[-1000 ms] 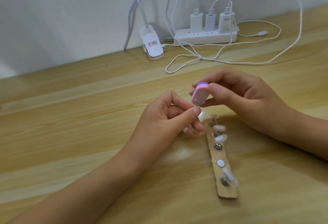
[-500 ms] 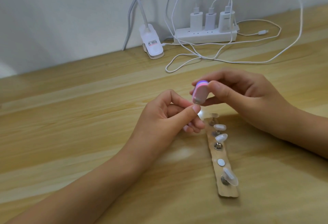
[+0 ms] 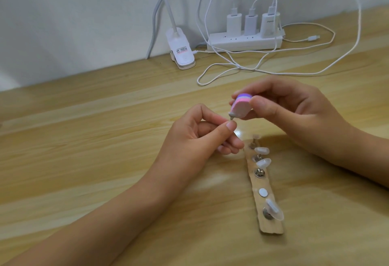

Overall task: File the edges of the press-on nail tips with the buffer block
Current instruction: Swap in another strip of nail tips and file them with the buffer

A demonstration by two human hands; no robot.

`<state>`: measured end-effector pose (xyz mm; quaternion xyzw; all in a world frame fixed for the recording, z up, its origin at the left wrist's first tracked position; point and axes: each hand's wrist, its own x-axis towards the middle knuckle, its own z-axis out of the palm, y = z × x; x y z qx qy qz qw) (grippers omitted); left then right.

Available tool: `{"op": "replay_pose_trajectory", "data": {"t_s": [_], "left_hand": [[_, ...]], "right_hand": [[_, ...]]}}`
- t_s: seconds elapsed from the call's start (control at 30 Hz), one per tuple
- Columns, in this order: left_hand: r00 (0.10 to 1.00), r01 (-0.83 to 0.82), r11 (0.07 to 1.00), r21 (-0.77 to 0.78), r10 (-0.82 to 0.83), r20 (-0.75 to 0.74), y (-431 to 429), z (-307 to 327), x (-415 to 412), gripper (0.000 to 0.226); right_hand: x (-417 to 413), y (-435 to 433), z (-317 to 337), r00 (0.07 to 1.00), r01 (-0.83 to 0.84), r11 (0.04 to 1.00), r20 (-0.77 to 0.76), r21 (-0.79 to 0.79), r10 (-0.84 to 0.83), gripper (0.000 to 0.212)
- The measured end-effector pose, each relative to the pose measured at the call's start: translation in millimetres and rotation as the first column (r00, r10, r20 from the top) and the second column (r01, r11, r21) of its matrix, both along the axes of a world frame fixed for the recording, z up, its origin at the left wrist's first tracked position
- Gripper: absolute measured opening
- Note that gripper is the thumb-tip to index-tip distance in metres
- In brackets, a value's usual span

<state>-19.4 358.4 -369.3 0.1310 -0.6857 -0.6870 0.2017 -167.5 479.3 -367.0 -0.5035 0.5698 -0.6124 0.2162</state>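
the nail tip (image 3: 231,115) sits just above the far end of the wooden strip (image 3: 270,229), pinched by the left hand (image 3: 202,137). the right hand (image 3: 294,114) pinches the pink buffer block (image 3: 241,106), touching the tip. spare nail tips (image 3: 262,150) stand on the strip; a power strip (image 3: 244,41) lies well beyond it on the surface (image 3: 84,139).

The buffer block (image 3: 241,107) apparently slid slightly rightward across the nail tip (image 3: 231,115).
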Motion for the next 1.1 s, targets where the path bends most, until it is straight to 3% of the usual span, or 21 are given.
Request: {"op": "replay_pose_trajectory", "data": {"t_s": [0.4, 0.5, 0.67, 0.8, 0.87, 1.0, 1.1], "left_hand": [[1.000, 0.000, 1.000, 0.017, 0.000, -0.017, 1.0, 0.8, 0.8, 0.012], [1.000, 0.002, 1.000, 0.028, -0.001, -0.022, 0.2, 0.0, 1.0, 0.011], [0.999, -0.009, 0.999, 0.052, 0.011, -0.030, -1.6, -0.5, 0.4, 0.012], [0.999, -0.006, 0.998, 0.060, 0.008, -0.039, -2.5, -1.4, -0.1, 0.014], [0.999, -0.001, 0.998, 0.060, 0.004, -0.048, -2.2, -1.3, 0.1, 0.016], [0.998, -0.001, 0.996, 0.085, 0.005, -0.055, -4.2, -2.4, -0.7, 0.020], [0.999, 0.014, 0.995, 0.094, -0.011, -0.032, -5.1, -3.4, -0.9, 0.026]], "right_hand": [[0.9, 0.1, -0.8, 1.000, -0.004, 0.999, -0.030, 0.042, 0.006, 0.022], [-1.2, -0.2, -3.0, 0.999, -0.036, 0.992, -0.021, 0.119, 0.039, 0.022], [4.2, 3.5, -0.5, 0.992, -0.037, 0.993, -0.121, -0.108, 0.024, 0.024], [-1.4, -1.2, -4.9, 0.992, -0.041, 0.999, -0.116, -0.006, 0.040, 0.020], [-2.9, -0.5, -4.2, 0.992, -0.038, 0.998, -0.119, -0.049, 0.032, 0.020], [-0.2, 0.6, -5.3, 0.935, -0.082, 0.990, -0.353, -0.118, 0.036, 0.026], [-3.4, -0.7, -5.2, 0.952, -0.052, 0.990, -0.304, -0.132, 0.010, 0.028]]}}
